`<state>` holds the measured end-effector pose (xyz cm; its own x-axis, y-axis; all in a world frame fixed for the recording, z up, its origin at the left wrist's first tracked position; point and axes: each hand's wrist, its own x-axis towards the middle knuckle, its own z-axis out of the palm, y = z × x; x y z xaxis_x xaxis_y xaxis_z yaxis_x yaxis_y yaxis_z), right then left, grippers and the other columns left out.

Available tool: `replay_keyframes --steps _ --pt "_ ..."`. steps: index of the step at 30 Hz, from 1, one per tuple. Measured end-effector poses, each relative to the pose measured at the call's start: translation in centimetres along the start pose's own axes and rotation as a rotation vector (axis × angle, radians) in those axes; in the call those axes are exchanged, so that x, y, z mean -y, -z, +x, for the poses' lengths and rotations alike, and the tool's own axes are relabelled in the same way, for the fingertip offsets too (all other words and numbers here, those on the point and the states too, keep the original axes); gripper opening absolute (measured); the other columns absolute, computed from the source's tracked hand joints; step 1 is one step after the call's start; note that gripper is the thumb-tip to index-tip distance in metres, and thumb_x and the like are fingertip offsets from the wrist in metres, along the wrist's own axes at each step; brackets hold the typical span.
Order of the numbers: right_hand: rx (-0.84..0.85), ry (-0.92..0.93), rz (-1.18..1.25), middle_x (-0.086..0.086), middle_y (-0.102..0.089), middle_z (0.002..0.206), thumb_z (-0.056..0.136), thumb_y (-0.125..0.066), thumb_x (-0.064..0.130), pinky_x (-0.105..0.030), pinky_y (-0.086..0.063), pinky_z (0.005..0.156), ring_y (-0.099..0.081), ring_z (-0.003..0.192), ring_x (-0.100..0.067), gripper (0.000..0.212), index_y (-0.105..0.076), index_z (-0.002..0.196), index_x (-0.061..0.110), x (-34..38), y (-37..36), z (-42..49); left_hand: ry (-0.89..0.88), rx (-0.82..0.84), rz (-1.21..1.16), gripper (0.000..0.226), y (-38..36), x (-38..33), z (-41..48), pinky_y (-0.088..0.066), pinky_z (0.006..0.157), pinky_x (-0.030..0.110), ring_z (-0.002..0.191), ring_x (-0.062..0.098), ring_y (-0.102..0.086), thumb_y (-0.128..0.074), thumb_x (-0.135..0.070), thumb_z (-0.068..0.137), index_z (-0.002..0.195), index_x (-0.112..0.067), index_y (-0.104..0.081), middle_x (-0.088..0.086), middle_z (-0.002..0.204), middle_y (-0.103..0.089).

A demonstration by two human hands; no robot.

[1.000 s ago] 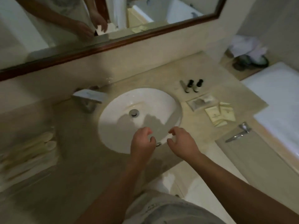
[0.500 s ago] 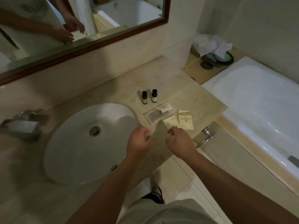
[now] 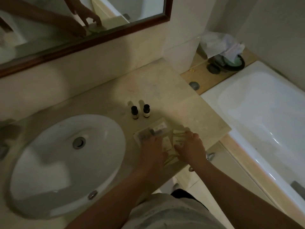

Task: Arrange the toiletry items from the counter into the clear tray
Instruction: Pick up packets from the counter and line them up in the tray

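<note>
Both hands lay on flat items at the counter's point(image 3: 165, 90) front edge: the left hand point(image 3: 152, 150) touched a clear packet point(image 3: 152, 129), the right hand point(image 3: 191, 146) pressed on cream sachets point(image 3: 177, 141). 2 small dark-capped bottles point(image 3: 140, 111) stood upright just behind, beside the white sink point(image 3: 105, 129). A bathtub point(image 3: 255, 113) sat at right.

A white oval sink point(image 3: 54, 164) is sitting left, a wood-framed mirror point(image 3: 105, 36) hanging above, a white bathtub point(image 3: 257, 113) lying right.

Beige counter point(image 3: 165, 90), white sink point(image 3: 41, 162), black-capped bottles point(image 3: 140, 111), cream sachets point(image 3: 179, 142)
</note>
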<state>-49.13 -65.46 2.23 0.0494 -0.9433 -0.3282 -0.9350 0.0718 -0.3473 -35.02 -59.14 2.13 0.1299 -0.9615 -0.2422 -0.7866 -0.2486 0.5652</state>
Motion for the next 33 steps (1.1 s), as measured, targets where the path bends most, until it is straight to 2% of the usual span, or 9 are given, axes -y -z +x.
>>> replay_keyframes --steps 4,10,14,17,19,22,25,27,33 --pt "0.06 0.053 -0.058 -0.014 -0.043 0.13 0.073 -0.076 0.042 -0.043 -0.044 0.093 -0.046 0.118 -0.033 0.084 -0.034 0.14 0.015 -0.9 0.1 2.3 0.189 0.03 0.139 0.072 -2.8 -1.2 1.3 -0.034 0.106 0.038 0.13 0.028 -0.035 -0.064 -0.035 0.081 0.142 -0.017 -0.029 0.009 0.145 -0.034" --pt "0.238 0.185 0.087 -0.008 -0.056 0.127 0.072 -0.073 0.028 -0.042 -0.049 0.091 -0.055 0.111 -0.03 0.084 -0.029 0.143 0.022 -1.8 0.8 4.5 0.381 -0.037 0.197 0.066 -3.4 -2.5 1.8 -0.043 0.092 0.037 0.113 0.029 -0.046 -0.073 -0.031 0.069 0.127 -0.016 -0.044 0.01 0.126 -0.05" --pt "0.359 0.283 0.284 -0.001 -0.059 0.109 0.081 -0.066 0.014 -0.031 -0.044 0.074 -0.057 0.087 -0.019 0.066 -0.034 0.138 0.022 -1.6 1.5 4.1 0.505 -0.103 -0.004 0.03 -2.5 -2.8 1.0 -0.051 0.079 0.034 0.098 0.026 -0.059 -0.069 -0.025 0.071 0.099 -0.017 -0.063 0.007 0.103 -0.063" --pt "0.45 0.374 0.396 0.002 -0.063 0.107 0.081 -0.063 0.013 -0.039 -0.056 0.072 -0.064 0.085 -0.015 0.06 -0.04 0.134 0.028 -0.4 2.2 3.4 0.621 -0.192 -0.308 0.008 -1.3 -2.3 -0.9 -0.053 0.063 0.034 0.074 0.021 -0.064 -0.063 -0.018 0.073 0.08 -0.013 -0.062 0.005 0.081 -0.066" --pt "0.525 0.407 0.464 0.003 -0.066 0.109 0.082 -0.061 0.012 -0.038 -0.06 0.069 -0.068 0.085 -0.012 0.054 -0.045 0.13 0.03 1.1 2.7 2.7 0.695 -0.246 -0.437 0.006 -0.2 -1.4 -2.7 -0.049 0.059 0.034 0.068 0.018 -0.061 -0.061 -0.018 0.078 0.078 -0.012 -0.06 0.004 0.076 -0.064" --pt "0.623 0.475 0.482 0.008 -0.067 0.104 0.087 -0.06 0.013 -0.026 -0.057 0.055 -0.069 0.08 -0.008 0.041 -0.051 0.122 0.031 4.5 2.8 0.7 0.765 -0.392 -0.565 0.01 1.9 0.8 -6.3 -0.054 0.067 0.038 0.074 0.021 -0.066 -0.062 -0.019 0.082 0.083 -0.01 -0.066 0.007 0.081 -0.069" --pt "0.649 0.575 0.407 0.013 -0.066 0.098 0.088 -0.061 0.02 -0.032 -0.06 0.063 -0.068 0.081 -0.009 0.028 -0.055 0.113 0.032 8.8 1.2 -2.4 0.829 -0.538 -0.657 0.009 4.0 3.3 -11.3 -0.053 0.068 0.032 0.075 0.016 -0.066 -0.065 -0.02 0.083 0.086 -0.013 -0.07 0.002 0.082 -0.07" --pt "0.656 0.668 0.352 0.014 -0.064 0.096 0.089 -0.061 0.023 -0.031 -0.057 0.064 -0.066 0.083 -0.01 0.022 -0.056 0.108 0.032 11.8 -0.7 -5.4 0.856 -0.648 -0.696 0.01 5.1 5.4 -15.1 -0.054 0.07 0.035 0.076 0.018 -0.068 -0.067 -0.02 0.082 0.087 -0.013 -0.072 0.003 0.082 -0.072" --pt "0.768 0.843 0.339 0.0 -0.071 0.096 0.082 -0.055 0.011 -0.031 -0.055 0.073 -0.068 0.088 -0.019 0.026 -0.063 0.104 0.022 20.0 -7.7 -17.1 0.971 -0.853 -0.84 0.015 8.3 12.3 -28.1 -0.052 0.073 0.033 0.075 0.018 -0.065 -0.064 -0.016 0.085 0.094 -0.015 -0.075 0.004 0.085 -0.073"
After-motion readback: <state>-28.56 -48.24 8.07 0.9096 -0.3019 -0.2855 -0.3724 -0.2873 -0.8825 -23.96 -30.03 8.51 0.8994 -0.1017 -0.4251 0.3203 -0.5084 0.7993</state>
